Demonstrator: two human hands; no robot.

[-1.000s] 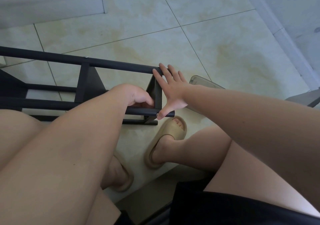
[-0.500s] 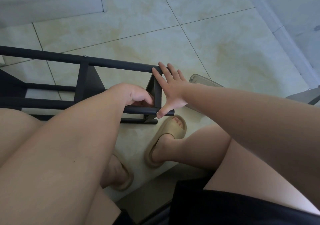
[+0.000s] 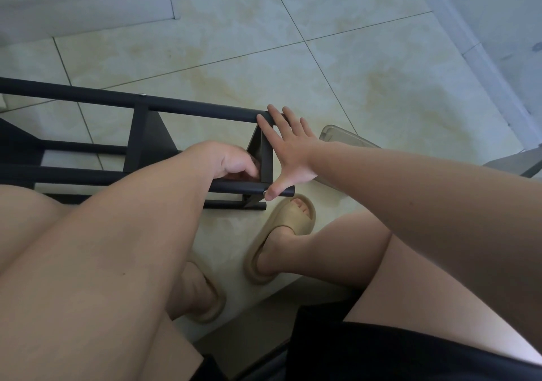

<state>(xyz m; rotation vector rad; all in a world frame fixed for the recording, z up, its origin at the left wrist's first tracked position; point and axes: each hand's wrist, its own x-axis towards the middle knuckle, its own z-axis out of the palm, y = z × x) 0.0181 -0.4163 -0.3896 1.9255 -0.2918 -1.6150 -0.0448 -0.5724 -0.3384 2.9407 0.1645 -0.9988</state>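
A black metal rack frame [image 3: 88, 94] of round tubes and flat side panels stands on the tiled floor in front of my knees. My right hand [image 3: 289, 153] is spread flat against the frame's right end, fingers on the upper tube and thumb on the lower tube's end. My left hand [image 3: 227, 162] reaches inside the frame next to the end panel, its fingers curled down by the lower tube [image 3: 234, 187]; what they hold is hidden.
My feet in beige slides [image 3: 281, 234] rest on the floor just below the frame. A clear plastic lid or box [image 3: 337, 135] lies behind my right wrist. A white wall base runs along the right, a white step at top left.
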